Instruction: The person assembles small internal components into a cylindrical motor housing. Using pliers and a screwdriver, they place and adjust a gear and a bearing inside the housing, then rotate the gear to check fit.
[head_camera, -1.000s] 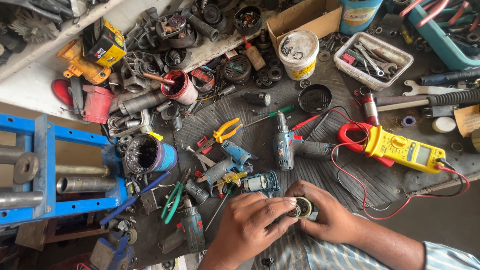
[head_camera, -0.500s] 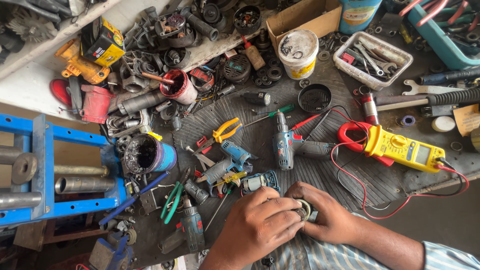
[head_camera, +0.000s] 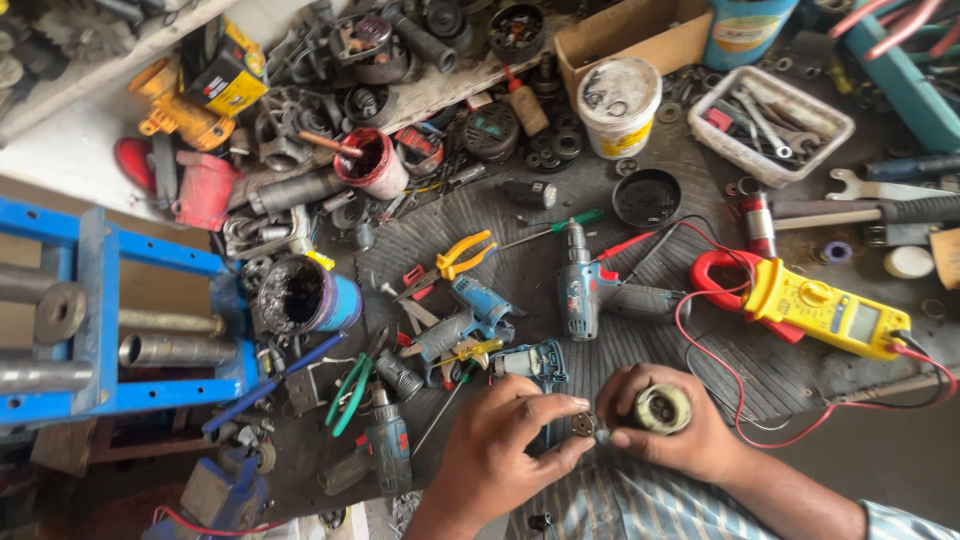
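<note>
A yellow meter (head_camera: 820, 308) with a red clamp and red leads is seen. The drill (head_camera: 578, 290) is coloured blue-grey, the pliers (head_camera: 462, 254) yellow, the frame (head_camera: 100, 300) bright blue, the tub (head_camera: 620, 105) white. The sleeve (head_camera: 620, 505) is striped blue and white. The mat (head_camera: 520, 270) is ribbed grey.

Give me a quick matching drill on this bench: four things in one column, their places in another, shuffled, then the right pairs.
Things:
1. yellow meter
2. white tub
3. green pliers
4. round metal part

Places:
A. in the right hand
B. beside the cardboard box
C. right of the blue drill, red leads attached
D. left of the left hand, near the blue frame

Pairs: 1-C, 2-B, 3-D, 4-A
</note>
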